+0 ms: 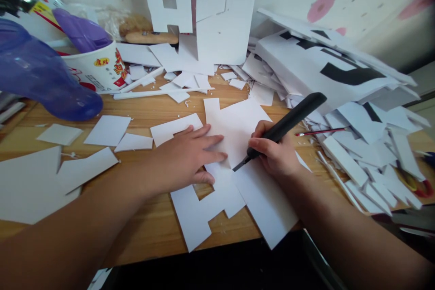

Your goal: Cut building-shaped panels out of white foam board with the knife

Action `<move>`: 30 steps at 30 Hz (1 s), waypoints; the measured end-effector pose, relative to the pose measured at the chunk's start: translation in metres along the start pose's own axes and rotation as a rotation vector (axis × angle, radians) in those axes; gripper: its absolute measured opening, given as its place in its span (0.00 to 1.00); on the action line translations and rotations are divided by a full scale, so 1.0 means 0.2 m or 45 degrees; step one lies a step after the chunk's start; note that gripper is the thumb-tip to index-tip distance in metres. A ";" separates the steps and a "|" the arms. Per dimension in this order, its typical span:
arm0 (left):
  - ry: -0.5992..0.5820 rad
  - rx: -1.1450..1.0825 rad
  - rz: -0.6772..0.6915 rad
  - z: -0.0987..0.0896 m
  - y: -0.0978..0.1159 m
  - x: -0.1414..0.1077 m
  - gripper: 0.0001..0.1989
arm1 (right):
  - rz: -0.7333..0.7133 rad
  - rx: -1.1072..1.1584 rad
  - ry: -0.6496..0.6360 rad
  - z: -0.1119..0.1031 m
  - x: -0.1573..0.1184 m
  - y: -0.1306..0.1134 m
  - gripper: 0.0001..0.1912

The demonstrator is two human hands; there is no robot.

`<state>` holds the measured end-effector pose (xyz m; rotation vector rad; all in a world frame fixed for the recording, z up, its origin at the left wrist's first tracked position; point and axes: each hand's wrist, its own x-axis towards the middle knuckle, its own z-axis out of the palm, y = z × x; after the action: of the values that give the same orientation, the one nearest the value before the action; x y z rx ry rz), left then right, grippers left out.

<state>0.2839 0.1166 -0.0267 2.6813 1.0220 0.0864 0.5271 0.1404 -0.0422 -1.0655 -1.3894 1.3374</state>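
Head view showed a black knife (285, 124) over the middle of the wooden table (159, 226), its tip down by a white board (268, 208). The knife was long and slanted: its back end was up and to the right, and its tip pointed left and toward the table's near edge. The right hand (277, 152) gripped it. The left hand (185, 154) lay flat, fingers spread, on white board. White scraps (107, 129) lay to the left, near a paper tub (98, 68).

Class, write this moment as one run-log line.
left hand: spread on white foam board; right hand: holding black craft knife; blade tip: at the board
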 end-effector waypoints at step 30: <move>0.008 -0.096 0.081 -0.02 0.03 -0.02 0.16 | 0.014 -0.207 -0.136 0.00 0.05 -0.06 0.13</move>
<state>0.2832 0.1103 -0.0219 2.6473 0.9162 0.1427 0.5257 0.1507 -0.0298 -1.1232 -1.5953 1.3238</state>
